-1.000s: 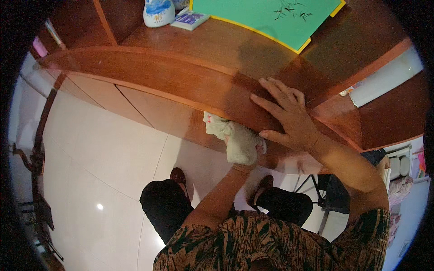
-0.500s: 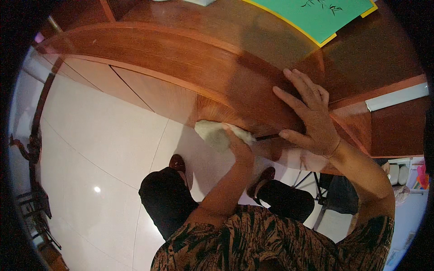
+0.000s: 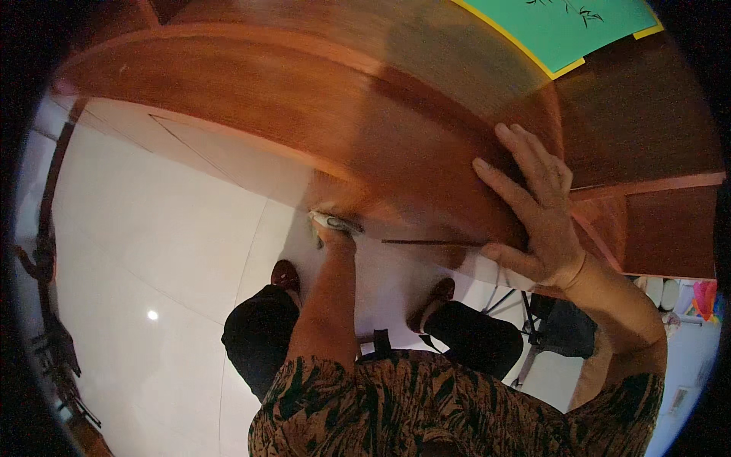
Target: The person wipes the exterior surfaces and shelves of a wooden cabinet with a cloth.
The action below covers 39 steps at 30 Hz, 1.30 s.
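Note:
My left hand reaches down to the front of a reddish-brown wooden cabinet, low near the floor. Bunched in it is a pale cloth, partly hidden by the hand and blurred. The cloth is against or very close to the wood; exact contact is hard to make out. My right hand rests on the cabinet's upper edge with its fingers spread and thumb out, holding nothing.
A green sheet with a yellow border lies on the cabinet top at the far right. Pale floor tiles spread out at the left. Beside my right leg stands a black bag-like object near thin dark legs.
My left hand has moved left with the cloth, which now looks more bunched up. The right hand keeps its place on the cabinet edge while the view has shifted slightly.

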Each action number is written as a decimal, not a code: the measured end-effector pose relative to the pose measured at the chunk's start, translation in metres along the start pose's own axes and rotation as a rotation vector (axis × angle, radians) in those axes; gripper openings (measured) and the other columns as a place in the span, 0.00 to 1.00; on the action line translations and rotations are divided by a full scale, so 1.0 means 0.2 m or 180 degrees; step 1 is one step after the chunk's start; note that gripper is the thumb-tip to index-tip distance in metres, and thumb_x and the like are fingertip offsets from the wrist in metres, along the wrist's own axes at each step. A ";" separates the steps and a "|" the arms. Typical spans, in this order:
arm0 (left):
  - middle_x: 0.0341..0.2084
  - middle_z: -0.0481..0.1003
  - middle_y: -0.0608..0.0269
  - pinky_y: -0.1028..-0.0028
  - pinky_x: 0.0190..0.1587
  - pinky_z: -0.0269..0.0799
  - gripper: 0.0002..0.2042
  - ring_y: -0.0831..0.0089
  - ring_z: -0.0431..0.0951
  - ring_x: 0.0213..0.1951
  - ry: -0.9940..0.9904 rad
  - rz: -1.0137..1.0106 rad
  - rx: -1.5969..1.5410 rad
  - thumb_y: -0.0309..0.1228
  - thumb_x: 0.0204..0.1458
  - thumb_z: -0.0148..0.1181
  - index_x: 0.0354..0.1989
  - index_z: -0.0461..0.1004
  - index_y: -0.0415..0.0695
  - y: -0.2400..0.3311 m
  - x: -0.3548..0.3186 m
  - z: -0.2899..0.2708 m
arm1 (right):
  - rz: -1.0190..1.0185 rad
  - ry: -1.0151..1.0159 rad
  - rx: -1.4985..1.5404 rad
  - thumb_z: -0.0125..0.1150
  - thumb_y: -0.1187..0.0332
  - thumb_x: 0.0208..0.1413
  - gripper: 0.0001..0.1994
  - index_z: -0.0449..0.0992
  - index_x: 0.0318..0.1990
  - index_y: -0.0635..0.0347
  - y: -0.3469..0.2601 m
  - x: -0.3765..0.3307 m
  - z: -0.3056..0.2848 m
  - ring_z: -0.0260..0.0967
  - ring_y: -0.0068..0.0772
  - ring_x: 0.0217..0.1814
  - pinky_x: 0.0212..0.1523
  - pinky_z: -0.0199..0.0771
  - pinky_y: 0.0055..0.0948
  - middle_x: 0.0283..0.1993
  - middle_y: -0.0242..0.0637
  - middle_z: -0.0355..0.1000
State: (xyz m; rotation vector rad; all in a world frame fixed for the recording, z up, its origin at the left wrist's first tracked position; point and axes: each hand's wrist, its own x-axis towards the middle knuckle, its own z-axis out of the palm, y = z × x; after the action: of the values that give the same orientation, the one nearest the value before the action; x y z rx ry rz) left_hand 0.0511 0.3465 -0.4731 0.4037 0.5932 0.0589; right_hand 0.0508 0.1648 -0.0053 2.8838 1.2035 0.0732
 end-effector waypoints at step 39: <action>0.53 0.69 0.57 0.62 0.61 0.60 0.23 0.62 0.67 0.56 -0.1050 0.0487 -0.0002 0.47 0.64 0.38 0.58 0.64 0.44 0.55 -1.52 1.23 | -0.0210 0.0798 0.0065 0.56 0.42 0.51 0.34 0.63 0.63 0.49 0.01 -0.06 0.07 0.44 0.47 0.73 0.65 0.45 0.55 0.71 0.41 0.49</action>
State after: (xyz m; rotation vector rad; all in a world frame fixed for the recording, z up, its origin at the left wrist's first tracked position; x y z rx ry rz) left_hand -0.0588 0.3089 -0.0833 0.4467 0.2366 0.1361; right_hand 0.0455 0.1546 -0.0199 2.9167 1.3405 0.4357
